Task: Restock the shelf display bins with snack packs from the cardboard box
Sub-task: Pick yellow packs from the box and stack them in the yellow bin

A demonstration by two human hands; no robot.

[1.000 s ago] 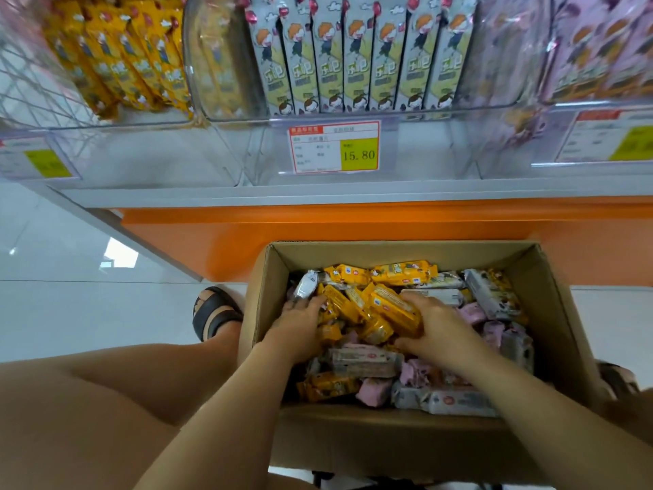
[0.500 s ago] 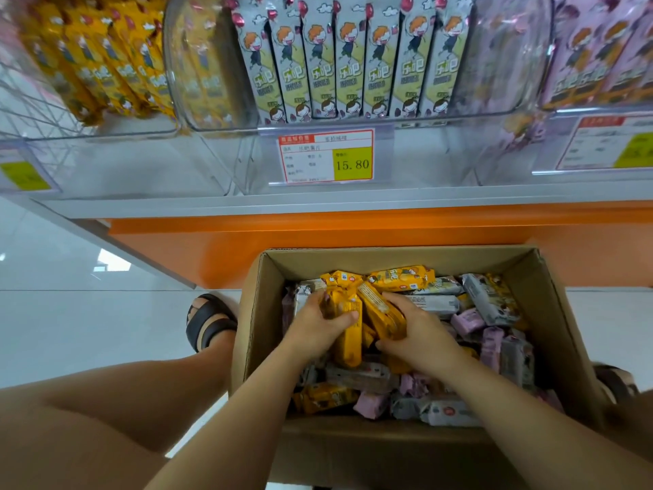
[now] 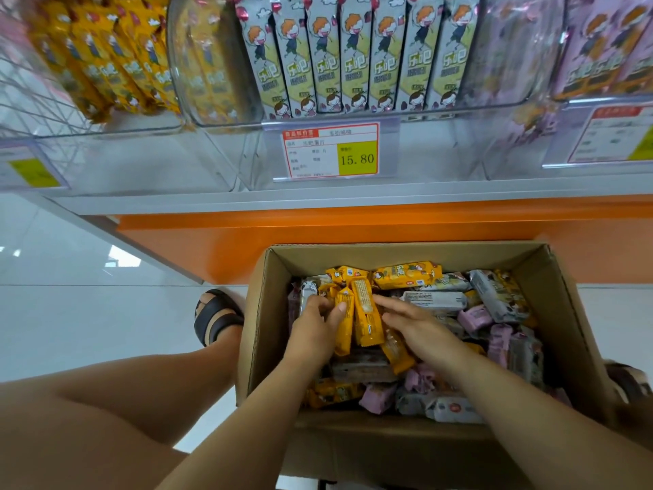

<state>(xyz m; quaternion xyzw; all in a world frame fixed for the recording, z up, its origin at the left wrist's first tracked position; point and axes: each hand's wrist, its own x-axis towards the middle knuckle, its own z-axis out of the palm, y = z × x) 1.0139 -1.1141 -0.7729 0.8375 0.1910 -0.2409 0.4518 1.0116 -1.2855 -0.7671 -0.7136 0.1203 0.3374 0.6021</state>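
**Head view, single entry: picking stage, box to shelf**

- Cardboard box (image 3: pixel 256 330): open on the floor and filled with a loose mix of yellow, pink and grey snack packs.
- Yellow packs (image 3: pixel 365 314): a small bundle stood on end inside the box, left of its centre. These are the task's goods at this moment. None has cleared the box rim.
- Left hand (image 3: pixel 311 334): inside the box on the bundle's left side. The fingers are curled round the packs and the thumb lies across the nearest one.
- Right hand (image 3: pixel 420 327): inside the box on the bundle's right side. The fingers are straight and slightly apart, and their tips touch the packs, squaring them rather than gripping.
- Yellow-stock bin (image 3: pixel 106 132): on the shelf above the box and to its left, holding matching yellow packs.
- Middle bin (image 3: pixel 459 111): straight above the box, filled with grey-green packs.
- Price tag (image 3: pixel 330 150): below the middle bin.
- Sandal (image 3: pixel 215 316): on the floor, just left of the box.

Step judged: sorting and gathering one flavour into a handful.

Next move calls for:
- closing the right hand on the bundle so that both hands pinch it flat;
- lifting it clear of the box wall;
- carrying it up and left to the yellow-stock bin, keeping the packs aligned on end like the stock already there.
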